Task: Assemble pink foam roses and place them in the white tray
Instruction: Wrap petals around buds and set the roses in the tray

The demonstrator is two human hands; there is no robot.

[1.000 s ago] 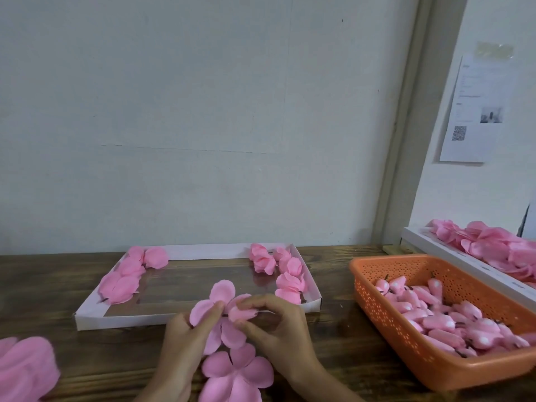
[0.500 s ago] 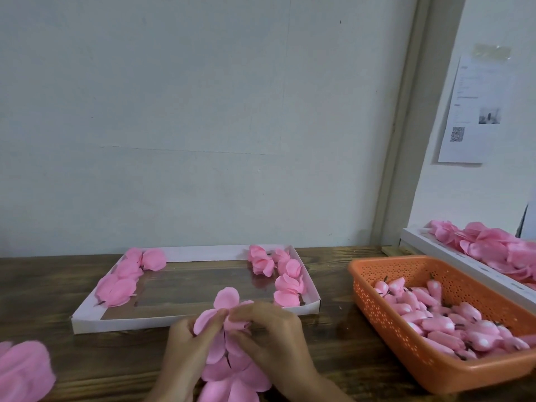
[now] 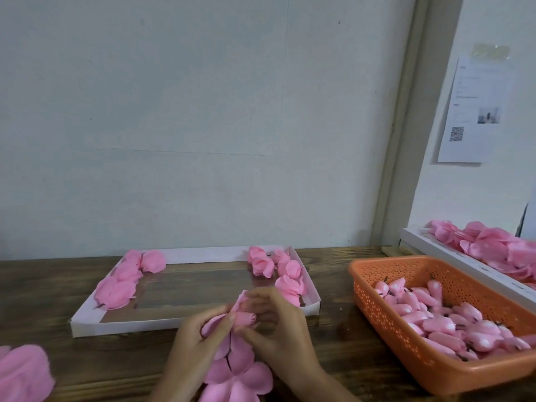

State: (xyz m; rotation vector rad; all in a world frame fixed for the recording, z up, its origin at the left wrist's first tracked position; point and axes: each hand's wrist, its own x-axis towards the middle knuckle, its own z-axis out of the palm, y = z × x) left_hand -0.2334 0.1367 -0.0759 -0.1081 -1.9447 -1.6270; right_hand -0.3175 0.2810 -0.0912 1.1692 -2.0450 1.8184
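While the small pink foam rosebud is being pinched closed-fingered between left hand and right hand, just before the shallow white cardboard tray, petals are best being wrapped snugly, evenly.

Hands are meeting at the table's near edge, a bud sitting between them. Tray is lying just behind, roses sitting in both its ends. Basket of buds is sitting right. Petals are lying under the hands.
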